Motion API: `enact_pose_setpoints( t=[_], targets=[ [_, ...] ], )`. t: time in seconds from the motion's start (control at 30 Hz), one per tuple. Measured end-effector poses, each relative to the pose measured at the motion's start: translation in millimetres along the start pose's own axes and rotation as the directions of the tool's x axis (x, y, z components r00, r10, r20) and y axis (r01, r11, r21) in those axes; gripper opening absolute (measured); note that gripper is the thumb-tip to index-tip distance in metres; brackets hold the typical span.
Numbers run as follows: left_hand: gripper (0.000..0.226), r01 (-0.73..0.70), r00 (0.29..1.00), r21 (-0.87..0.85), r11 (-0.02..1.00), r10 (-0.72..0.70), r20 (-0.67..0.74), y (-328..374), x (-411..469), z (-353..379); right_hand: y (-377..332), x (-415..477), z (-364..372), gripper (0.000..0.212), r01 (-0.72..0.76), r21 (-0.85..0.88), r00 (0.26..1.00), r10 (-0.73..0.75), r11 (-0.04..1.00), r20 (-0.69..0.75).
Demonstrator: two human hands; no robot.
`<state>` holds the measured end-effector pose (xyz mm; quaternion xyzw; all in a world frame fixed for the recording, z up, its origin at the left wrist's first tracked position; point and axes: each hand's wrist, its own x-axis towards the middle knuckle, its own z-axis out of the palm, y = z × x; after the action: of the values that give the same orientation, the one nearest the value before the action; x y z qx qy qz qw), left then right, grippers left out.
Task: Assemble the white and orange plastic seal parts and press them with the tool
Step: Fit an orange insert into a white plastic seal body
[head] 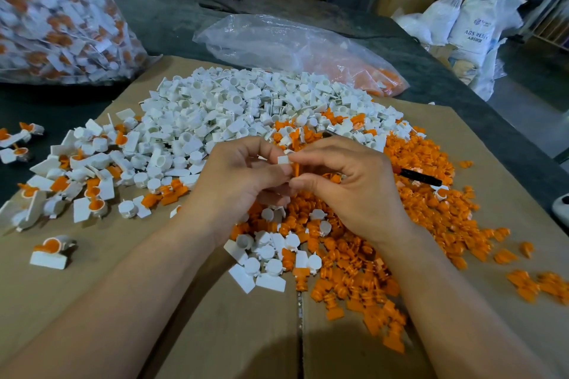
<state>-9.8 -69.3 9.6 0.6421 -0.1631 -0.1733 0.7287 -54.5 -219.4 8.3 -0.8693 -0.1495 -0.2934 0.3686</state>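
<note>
My left hand (240, 175) and my right hand (348, 184) meet above the middle of the cardboard. The left hand's fingers curl round a white seal part (284, 160). My right hand pinches an orange seal part (296, 168) pressed against the white one. A big heap of loose white parts (234, 111) lies behind the hands. Loose orange parts (409, 224) spread under and to the right of them. A black tool (420, 177) with a red end lies on the orange heap, just right of my right hand. Several assembled white-and-orange seals (52, 251) lie at the left.
Flat cardboard (154, 286) covers the dark table (172, 18). A large clear bag of finished seals (58, 15) stands at the back left. A flatter clear bag holding orange parts (295, 49) lies behind the white heap. Cardboard boxes and white sacks (474, 21) stand beyond the table.
</note>
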Motion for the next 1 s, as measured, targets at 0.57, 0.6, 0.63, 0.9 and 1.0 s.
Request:
enact_pose_setpoints(
  t=[0.57,0.6,0.63,0.9,1.0],
  targets=[
    [0.017,0.029,0.999,-0.077,0.997,-0.03,-0.021,3.7,1.3,-1.1,-3.3,-0.3,0.0,0.032,-0.098,0.151,0.995,0.095,0.984,0.025],
    [0.017,0.028,0.999,-0.077,0.997,-0.03,-0.022,3.9,1.2,-0.8,-3.9,-0.3,0.2,0.03,-0.083,0.151,0.997,0.08,0.985,0.023],
    [0.018,0.027,0.999,-0.072,0.997,-0.028,-0.023,4.1,1.1,-0.3,-4.1,-0.2,0.3,0.03,-0.073,0.152,0.997,0.071,0.986,0.022],
    [0.023,0.047,0.999,-0.075,0.996,-0.049,-0.017,4.2,1.5,-1.3,-2.8,-0.8,-0.2,0.033,-0.042,0.151,0.999,0.04,0.988,0.015],
    [0.014,0.076,0.997,-0.127,0.989,-0.075,0.019,5.0,1.8,-1.6,-3.6,-1.0,0.3,0.041,-0.093,0.18,0.996,0.093,0.979,0.01]
  ],
)
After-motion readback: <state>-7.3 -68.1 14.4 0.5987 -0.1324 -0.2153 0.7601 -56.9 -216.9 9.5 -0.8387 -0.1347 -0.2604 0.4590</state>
